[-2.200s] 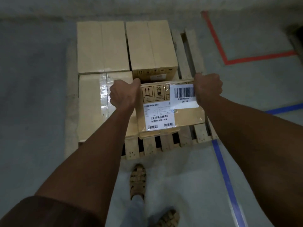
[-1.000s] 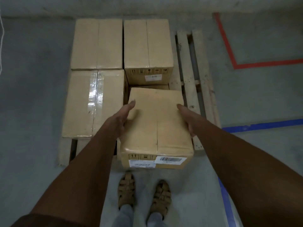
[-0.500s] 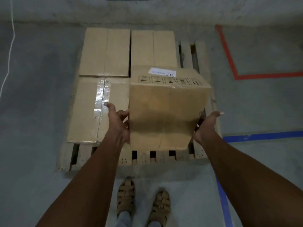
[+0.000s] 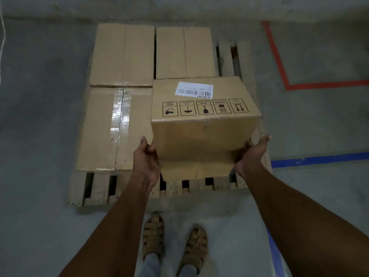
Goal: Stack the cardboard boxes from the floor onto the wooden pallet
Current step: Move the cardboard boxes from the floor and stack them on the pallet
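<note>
Wooden pallet straight ahead of feet, long axis left-right; three cardboard boxes filling rear row and front-left spot, front-right spot bare.

Carried box held in air over that bare spot, tipped away, printed face up, symbols and label upside down; long axis left-right, parallel to near pallet edge.

Left hand cupped on left lower edge, right hand cupped on right lower edge, level, equally near. Likely next: lower straight down.
</note>
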Available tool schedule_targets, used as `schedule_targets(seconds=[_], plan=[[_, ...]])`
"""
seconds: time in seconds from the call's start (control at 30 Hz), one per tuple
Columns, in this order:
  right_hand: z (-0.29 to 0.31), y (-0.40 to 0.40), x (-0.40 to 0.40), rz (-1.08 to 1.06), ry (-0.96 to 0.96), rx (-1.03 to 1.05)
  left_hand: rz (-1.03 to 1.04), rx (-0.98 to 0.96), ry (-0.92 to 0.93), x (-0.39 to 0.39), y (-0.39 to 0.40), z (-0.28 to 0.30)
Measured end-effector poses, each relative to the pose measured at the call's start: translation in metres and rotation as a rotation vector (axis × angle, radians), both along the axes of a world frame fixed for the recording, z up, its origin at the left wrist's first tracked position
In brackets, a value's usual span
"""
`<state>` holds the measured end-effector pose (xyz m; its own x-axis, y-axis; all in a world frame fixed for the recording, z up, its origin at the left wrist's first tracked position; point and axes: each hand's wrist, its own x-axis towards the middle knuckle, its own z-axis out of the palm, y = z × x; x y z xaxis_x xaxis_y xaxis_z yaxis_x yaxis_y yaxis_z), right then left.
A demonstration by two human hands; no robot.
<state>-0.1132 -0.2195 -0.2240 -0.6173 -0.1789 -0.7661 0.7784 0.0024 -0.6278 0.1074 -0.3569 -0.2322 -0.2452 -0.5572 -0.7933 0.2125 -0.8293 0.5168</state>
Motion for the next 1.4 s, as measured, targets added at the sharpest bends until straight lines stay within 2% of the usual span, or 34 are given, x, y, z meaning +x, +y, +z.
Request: schedule_targets(seconds=[0.17, 0.3, 0.47, 0.63, 0.73, 0.87, 1.07, 1.4], plan=[[0.001, -0.011, -0.003, 0.162, 0.002, 0.138, -0.181, -0.041, -0.057, -0.003, -0.009, 0.000], [-0.038, -0.020, -0.018, 0.326, -0.003, 0.291, -0.309, -0.102, -0.106, -0.013, -0.022, -0.003], [-0.011, -0.041, 0.005, 0.511, 0.038, 0.403, -0.373, -0.117, -0.150, -0.019, -0.034, -0.005], [-0.016, -0.055, -0.004, 0.487, 0.051, 0.413, -0.386, -0.142, -0.169, -0.035, -0.045, 0.001], [-0.018, -0.070, -0.013, 0.470, 0.070, 0.371, -0.368, -0.231, -0.263, -0.046, -0.061, 0.006], [-0.020, -0.086, -0.012, 0.568, 0.071, 0.357, -0.365, -0.252, -0.365, -0.048, -0.077, -0.035], [-0.031, -0.094, -0.015, 0.607, 0.056, 0.404, -0.502, -0.468, -0.451, -0.061, -0.059, 0.016], [-0.031, -0.117, -0.019, 0.536, 0.080, 0.367, -0.462, -0.437, -0.427, -0.068, -0.062, 0.012]])
